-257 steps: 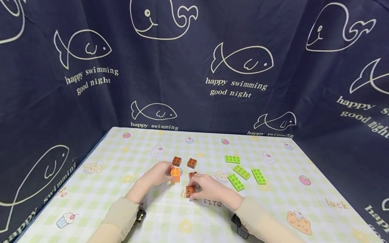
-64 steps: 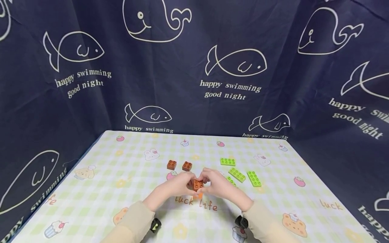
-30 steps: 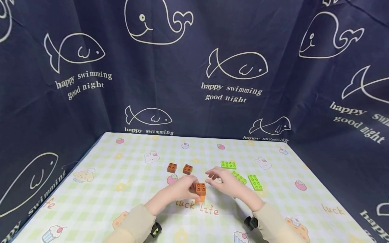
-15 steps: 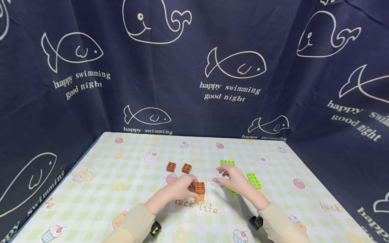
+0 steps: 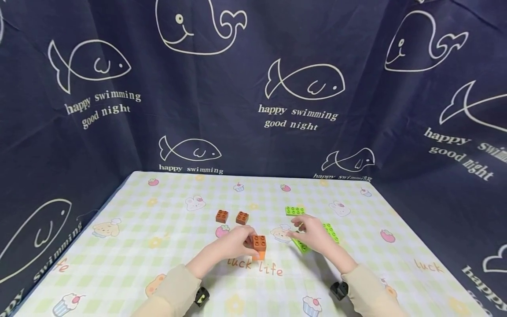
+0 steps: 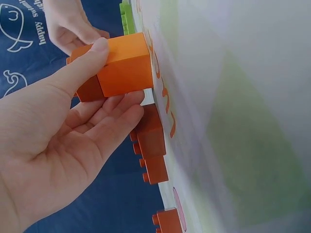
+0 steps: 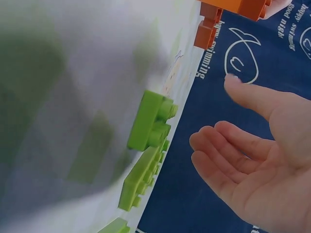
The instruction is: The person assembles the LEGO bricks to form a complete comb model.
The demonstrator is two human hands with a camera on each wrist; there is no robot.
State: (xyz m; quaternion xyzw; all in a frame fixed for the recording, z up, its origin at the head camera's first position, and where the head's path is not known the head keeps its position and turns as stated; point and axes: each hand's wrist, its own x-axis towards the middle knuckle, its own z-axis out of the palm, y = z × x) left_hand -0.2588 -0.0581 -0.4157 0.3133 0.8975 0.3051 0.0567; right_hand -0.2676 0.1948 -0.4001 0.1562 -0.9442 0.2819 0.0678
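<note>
My left hand (image 5: 233,244) holds a small stack upright on the table, thumb on the near side and fingers behind. The stack is a brown toy building brick (image 5: 259,243) on top of an orange brick (image 6: 127,65). Close behind the left fingers, another brown brick (image 6: 151,131) shows in the left wrist view; the hand hides it in the head view. My right hand (image 5: 314,235) hovers over the flat green bricks, fingers bent loosely, thumb apart, nothing between them. A green brick (image 7: 150,120) lies just below it, its far end showing beside the thumb (image 5: 301,244).
Two brown bricks (image 5: 222,216) (image 5: 242,217) sit farther back, left of centre. Another green brick (image 5: 295,211) lies beyond the right hand, and one (image 5: 331,233) peeks out to its right. A patterned cloth (image 5: 130,246) covers the table; a dark blue curtain (image 5: 237,110) hangs behind.
Earlier, the left hand held the orange brick and the right a brown one; both hands then pressed them together. The right hand has since let go and moved right, over the green bricks.
</note>
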